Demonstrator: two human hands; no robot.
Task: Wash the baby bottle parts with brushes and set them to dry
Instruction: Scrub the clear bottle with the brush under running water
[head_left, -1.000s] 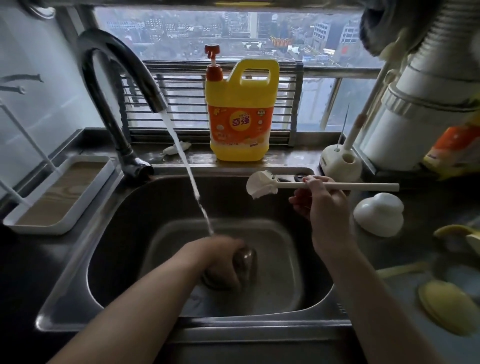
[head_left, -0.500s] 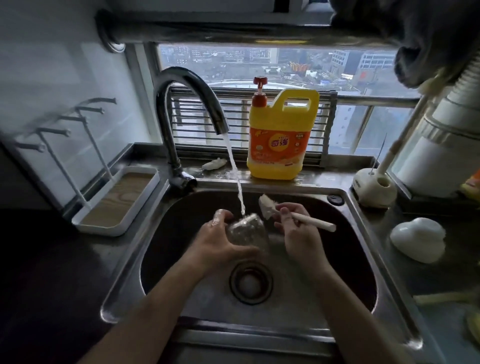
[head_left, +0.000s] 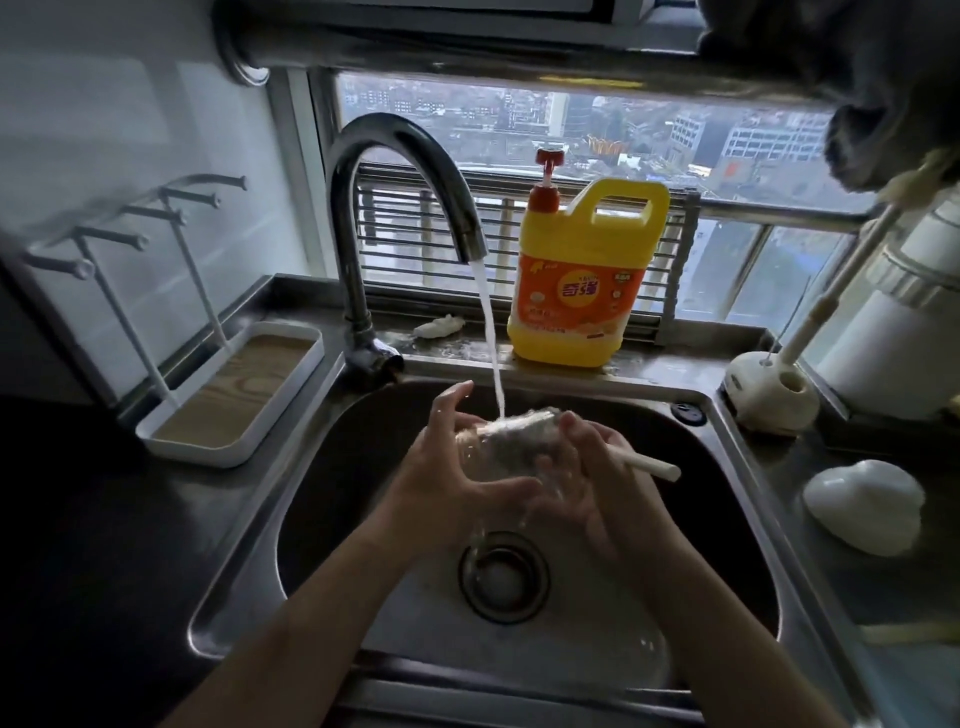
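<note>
Over the steel sink (head_left: 249, 540) my left hand (head_left: 447, 467) grips a clear baby bottle (head_left: 511, 441) lying sideways under the running water from the curved tap (head_left: 395, 171). My right hand (head_left: 592, 483) is closed on a white bottle brush; only its handle end (head_left: 649, 465) shows to the right, and the brush head is hidden at or inside the bottle. Water splashes off the bottle toward the drain (head_left: 503, 574).
A white drying rack with pegs and a tray (head_left: 234, 395) stands left of the sink. A yellow dish soap jug (head_left: 587, 280) sits on the ledge behind. A brush holder (head_left: 769, 395) and a white dome cap (head_left: 862, 504) lie on the right counter.
The left hand lifted the bottle from the sink floor up under the water stream. The right hand brought the brush from above the sink rim to the bottle, and its head is now hidden.
</note>
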